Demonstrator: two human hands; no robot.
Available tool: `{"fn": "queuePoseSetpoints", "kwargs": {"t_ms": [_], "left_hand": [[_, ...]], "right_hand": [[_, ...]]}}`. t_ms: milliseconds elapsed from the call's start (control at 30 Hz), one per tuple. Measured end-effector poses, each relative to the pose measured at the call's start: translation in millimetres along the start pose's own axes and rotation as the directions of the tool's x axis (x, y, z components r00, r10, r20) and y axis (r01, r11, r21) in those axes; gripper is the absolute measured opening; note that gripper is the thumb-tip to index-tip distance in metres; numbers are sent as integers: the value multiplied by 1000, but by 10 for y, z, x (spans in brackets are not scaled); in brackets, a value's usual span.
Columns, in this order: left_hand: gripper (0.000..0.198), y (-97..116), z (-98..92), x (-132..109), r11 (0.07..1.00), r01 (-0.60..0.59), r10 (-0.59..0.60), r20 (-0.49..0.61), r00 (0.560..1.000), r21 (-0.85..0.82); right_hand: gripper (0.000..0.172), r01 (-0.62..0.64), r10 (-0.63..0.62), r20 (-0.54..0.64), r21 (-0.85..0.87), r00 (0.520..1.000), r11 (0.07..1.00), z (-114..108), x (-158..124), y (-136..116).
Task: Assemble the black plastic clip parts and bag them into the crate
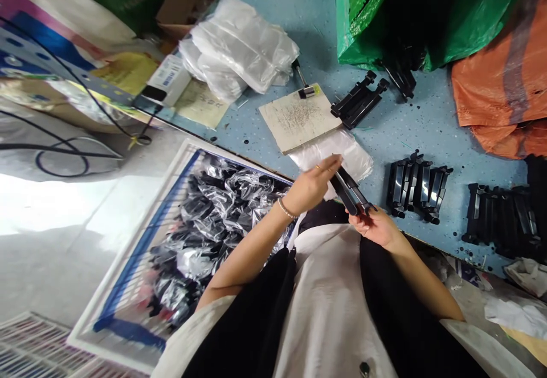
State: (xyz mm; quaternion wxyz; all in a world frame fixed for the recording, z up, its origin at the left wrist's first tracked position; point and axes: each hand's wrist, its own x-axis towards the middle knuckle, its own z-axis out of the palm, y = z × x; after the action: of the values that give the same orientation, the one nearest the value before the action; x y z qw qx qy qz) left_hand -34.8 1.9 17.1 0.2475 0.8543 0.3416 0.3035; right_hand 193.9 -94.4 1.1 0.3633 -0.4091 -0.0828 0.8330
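- Fingers of my right hand clasp the black plastic parts at their lower end, above the near edge of the counter.
- My left hand touches their upper end, fingers straight; whether they grip, I can't tell.
- Clear plastic lies just inside that edge.

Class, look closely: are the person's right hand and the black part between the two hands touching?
Touching: the head view shows the right hand gripping the near end of the black part.
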Motion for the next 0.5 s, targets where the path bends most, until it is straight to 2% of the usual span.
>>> {"fn": "queuePoseSetpoints", "kwargs": {"t_ms": [100, 200, 267, 333, 400, 433, 467, 500], "left_hand": [[63, 436, 55, -87, 982, -186, 184, 64, 981, 30], [59, 703, 147, -167, 968, -252, 251, 83, 965, 10], [52, 786, 132, -241, 965, -260, 259, 45, 965, 19], [41, 831, 5, -369, 967, -249, 249, 17, 968, 48], [33, 825, -217, -575, 979, -178, 174, 51, 983, 98], [30, 783, -341, -708, 986, -101, 89, 97, 991, 133], [29, 703, -459, -857, 984, 6, -34, 152, 988, 180], [27, 580, -559, -1017, 961, 139, -190, 206, 960, 239]], "right_hand": [[31, 167, -203, -153, -221, 967, 961, 100, 3, -27], [32, 268, -369, -226, -379, 901, 886, 213, -62, 0], [27, 290, -455, -195, -544, 869, 787, 301, -140, 37], [28, 301, -481, -83, -683, 873, 665, 397, -220, 62], [35, 282, -385, 23, -721, 922, 633, 481, -275, 60], [37, 262, -331, 48, -721, 943, 642, 510, -287, 46], [37, 242, -296, 54, -721, 954, 650, 526, -288, 27], [35, 232, -290, 44, -718, 956, 656, 528, -278, 4]]}}
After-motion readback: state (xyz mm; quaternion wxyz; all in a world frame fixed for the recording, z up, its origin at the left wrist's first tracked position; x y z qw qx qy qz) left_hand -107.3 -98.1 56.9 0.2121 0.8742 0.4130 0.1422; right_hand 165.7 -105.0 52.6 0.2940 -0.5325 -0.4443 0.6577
